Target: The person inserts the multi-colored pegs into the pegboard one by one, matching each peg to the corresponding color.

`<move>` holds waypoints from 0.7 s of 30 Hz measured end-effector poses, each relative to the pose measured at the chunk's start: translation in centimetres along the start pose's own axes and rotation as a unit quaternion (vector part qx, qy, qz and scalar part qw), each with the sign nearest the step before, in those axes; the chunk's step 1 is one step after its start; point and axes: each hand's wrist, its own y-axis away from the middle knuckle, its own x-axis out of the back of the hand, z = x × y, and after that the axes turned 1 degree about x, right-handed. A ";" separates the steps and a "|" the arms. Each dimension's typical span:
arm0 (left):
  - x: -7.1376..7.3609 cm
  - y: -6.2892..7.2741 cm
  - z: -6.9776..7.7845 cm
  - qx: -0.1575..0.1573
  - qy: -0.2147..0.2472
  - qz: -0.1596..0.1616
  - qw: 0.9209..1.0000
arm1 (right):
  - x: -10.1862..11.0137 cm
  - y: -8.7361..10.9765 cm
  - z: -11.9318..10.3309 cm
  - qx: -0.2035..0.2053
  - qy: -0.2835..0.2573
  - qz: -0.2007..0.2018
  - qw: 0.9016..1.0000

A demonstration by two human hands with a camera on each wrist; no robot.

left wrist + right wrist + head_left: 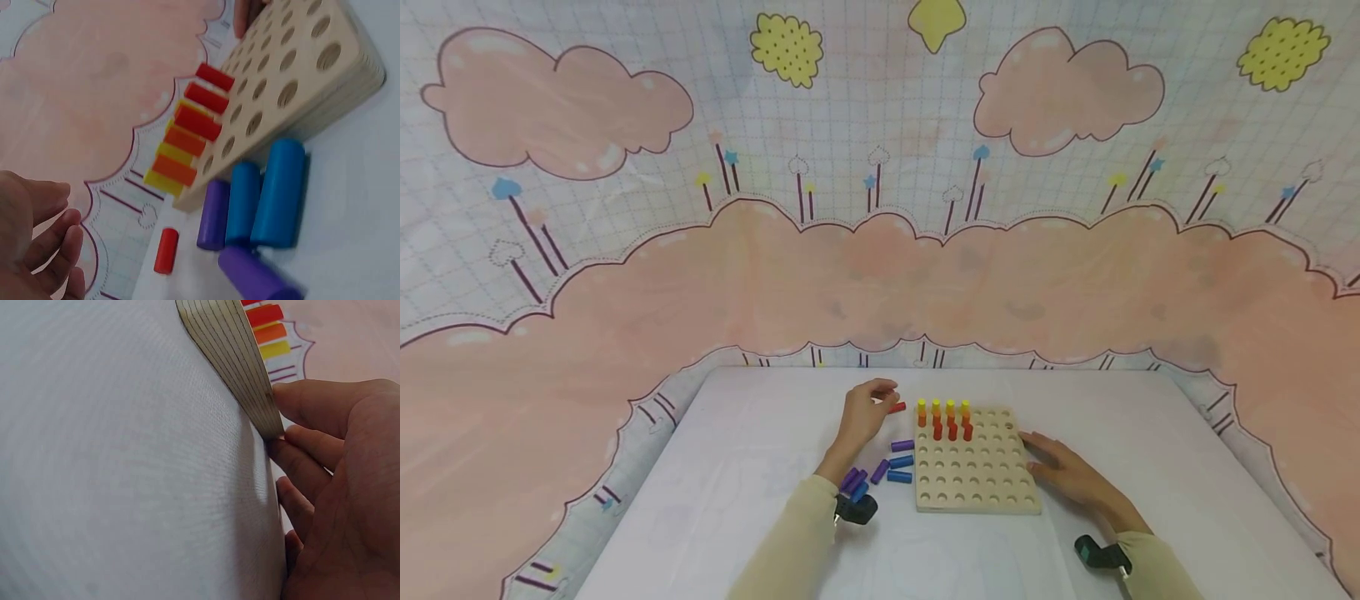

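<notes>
Red loose peg (897, 407), axis twd board (977, 508)

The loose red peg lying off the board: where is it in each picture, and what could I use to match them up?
Head: the loose red peg is just below the middle, beside the left hand.
Left wrist: loose red peg near the bottom, left of centre.
Right wrist: not in it; the red pegs there stand in the board.
Shared landmark: the wooden board.
</notes>
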 end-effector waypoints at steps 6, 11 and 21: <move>0.2 -1.2 -1.6 0.031 -0.021 -0.007 0.999 | 0.1 0.0 -0.2 0.007 0.009 0.004 1.000; -0.2 -1.8 -2.3 0.066 -0.054 -0.015 0.996 | 0.1 -0.1 -0.3 0.000 0.011 0.000 1.000; -1.5 -3.1 -3.4 0.150 -0.071 -0.042 0.985 | 0.0 -0.4 -0.2 -0.015 -0.004 0.000 1.000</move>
